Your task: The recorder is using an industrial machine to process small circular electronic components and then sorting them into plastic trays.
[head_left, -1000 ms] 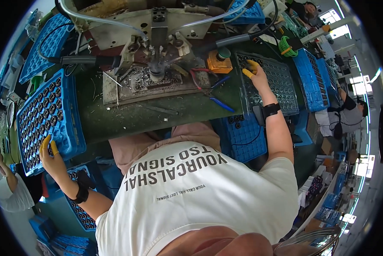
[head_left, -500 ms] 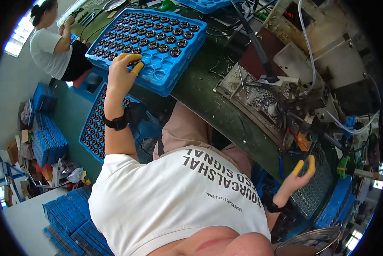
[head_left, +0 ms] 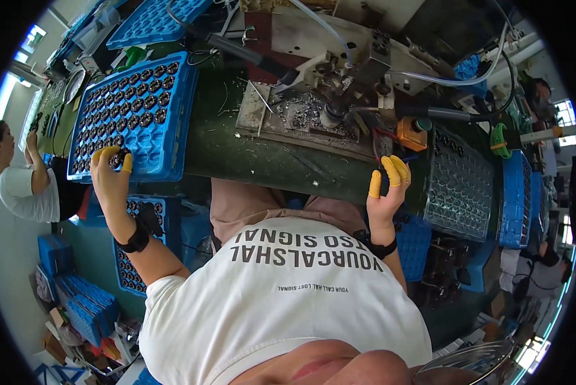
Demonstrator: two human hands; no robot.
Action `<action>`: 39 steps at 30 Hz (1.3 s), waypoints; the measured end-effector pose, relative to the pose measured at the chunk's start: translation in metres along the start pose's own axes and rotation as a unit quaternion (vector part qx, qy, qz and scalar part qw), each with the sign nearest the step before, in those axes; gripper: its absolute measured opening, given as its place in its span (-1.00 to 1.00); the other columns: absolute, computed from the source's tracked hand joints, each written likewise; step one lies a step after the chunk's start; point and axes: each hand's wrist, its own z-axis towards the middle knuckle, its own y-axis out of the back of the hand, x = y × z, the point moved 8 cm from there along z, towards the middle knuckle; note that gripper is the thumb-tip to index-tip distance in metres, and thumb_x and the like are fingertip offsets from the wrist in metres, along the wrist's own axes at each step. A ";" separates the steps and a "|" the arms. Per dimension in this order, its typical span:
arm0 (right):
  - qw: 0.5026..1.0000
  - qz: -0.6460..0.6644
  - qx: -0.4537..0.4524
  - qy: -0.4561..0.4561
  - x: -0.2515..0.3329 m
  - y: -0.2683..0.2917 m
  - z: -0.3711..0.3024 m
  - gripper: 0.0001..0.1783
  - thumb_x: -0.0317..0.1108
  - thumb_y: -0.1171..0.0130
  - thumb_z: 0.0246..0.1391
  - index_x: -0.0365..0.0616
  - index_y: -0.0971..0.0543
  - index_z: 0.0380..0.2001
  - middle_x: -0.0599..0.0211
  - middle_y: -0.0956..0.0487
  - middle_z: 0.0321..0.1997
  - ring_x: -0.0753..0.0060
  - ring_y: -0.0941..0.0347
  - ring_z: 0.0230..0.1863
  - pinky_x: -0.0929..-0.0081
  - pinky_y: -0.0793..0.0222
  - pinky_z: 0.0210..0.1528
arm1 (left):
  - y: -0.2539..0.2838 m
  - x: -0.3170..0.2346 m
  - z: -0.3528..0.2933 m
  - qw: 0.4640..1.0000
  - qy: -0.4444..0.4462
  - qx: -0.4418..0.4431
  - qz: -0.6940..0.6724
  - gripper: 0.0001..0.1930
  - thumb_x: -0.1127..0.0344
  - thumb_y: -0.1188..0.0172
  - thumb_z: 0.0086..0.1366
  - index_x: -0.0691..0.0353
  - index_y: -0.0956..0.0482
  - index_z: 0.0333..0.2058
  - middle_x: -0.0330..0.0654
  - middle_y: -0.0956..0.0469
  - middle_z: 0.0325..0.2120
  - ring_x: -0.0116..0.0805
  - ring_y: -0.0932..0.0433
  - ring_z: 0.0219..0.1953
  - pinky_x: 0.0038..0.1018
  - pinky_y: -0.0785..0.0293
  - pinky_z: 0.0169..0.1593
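My left hand [head_left: 110, 179], with yellow finger cots, is at the near edge of a blue plastic tray [head_left: 184, 112]. Its thumb and fingers are closed around a small round black part [head_left: 124, 154], level with the pockets; I cannot tell whether the part is lifted off them. Many similar round parts [head_left: 134, 93] fill the tray's pockets, while several pockets at its near right hold nothing. My right hand [head_left: 388, 196], also in yellow finger cots, is raised in front of the bench edge below an orange box [head_left: 413, 133]. Its thumb stands apart from the fingers, with nothing visible between them.
A metal machine fixture [head_left: 313, 122] covered with shavings stands mid-bench, with a black hose [head_left: 256, 61] above it. A clear pocketed tray [head_left: 461, 186] lies at the right beside blue trays [head_left: 516, 199]. Another person [head_left: 28, 186] sits at the far left.
My view has swung to the right. My right hand has risen from beside the clear tray toward the orange box. My left hand stays at the blue tray, fingers still around a round part.
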 end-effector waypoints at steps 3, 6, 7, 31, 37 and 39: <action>1.000 -0.009 -0.008 0.002 0.002 -0.001 0.001 -0.70 -0.44 -0.17 0.07 -0.11 -0.51 -0.09 0.31 -0.54 -0.05 0.17 -0.41 0.07 0.02 -0.09 0.27 | 0.001 -0.003 -0.002 0.991 0.006 -0.078 -0.109 -0.66 0.36 -0.36 0.11 0.24 -0.57 -0.11 -0.18 -0.55 -0.17 -0.32 -0.59 -0.24 -0.52 -0.52 -0.21; 1.000 -0.010 -0.006 0.003 0.003 -0.002 0.002 -0.70 -0.44 -0.17 0.06 -0.11 -0.51 -0.09 0.32 -0.53 -0.05 0.19 -0.41 0.07 0.03 -0.09 0.27 | -0.009 -0.019 0.001 0.941 0.035 -0.074 -0.329 -0.63 0.40 -0.34 0.15 0.21 -0.54 -0.04 -0.19 -0.58 -0.18 -0.46 -0.61 -0.31 -0.63 -0.52 -0.24; 1.000 -0.010 -0.006 0.002 0.003 -0.002 0.002 -0.70 -0.44 -0.17 0.06 -0.11 -0.51 -0.09 0.32 -0.53 -0.05 0.19 -0.41 0.07 0.03 -0.09 0.27 | -0.009 -0.032 0.003 0.931 0.033 -0.067 -0.359 -0.60 0.48 -0.29 0.19 0.23 -0.50 0.03 -0.20 -0.60 -0.19 -0.50 -0.62 -0.27 -0.66 -0.53 -0.19; 0.999 -0.047 -0.002 0.010 0.020 0.005 0.020 -0.68 -0.29 -0.23 0.04 -0.05 -0.53 -0.11 0.36 -0.53 -0.05 0.18 -0.39 0.09 0.03 0.03 0.30 | -0.053 -0.065 0.013 0.846 -0.018 0.017 -0.533 -0.55 0.52 -0.32 0.15 0.31 -0.48 0.04 -0.23 -0.53 -0.13 -0.54 -0.51 -0.25 -0.67 -0.48 -0.15; 0.993 0.096 0.059 -0.031 0.026 -0.027 0.056 -0.54 -0.26 -0.36 -0.06 -0.11 -0.51 -0.07 0.26 -0.54 -0.02 0.11 -0.37 0.10 0.20 -0.15 0.19 | -0.051 -0.070 0.013 0.854 -0.014 0.017 -0.520 -0.56 0.51 -0.32 0.15 0.31 -0.49 0.03 -0.21 -0.54 -0.13 -0.53 -0.53 -0.23 -0.66 -0.49 -0.13; 0.991 0.103 0.072 -0.042 0.032 -0.035 0.072 -0.51 -0.25 -0.37 -0.08 -0.11 -0.50 -0.05 0.25 -0.53 -0.01 0.11 -0.37 0.09 0.21 -0.18 0.16 | -0.047 -0.067 0.012 0.856 -0.007 0.014 -0.517 -0.56 0.51 -0.32 0.15 0.31 -0.49 0.03 -0.21 -0.54 -0.14 -0.52 -0.53 -0.23 -0.66 -0.49 -0.13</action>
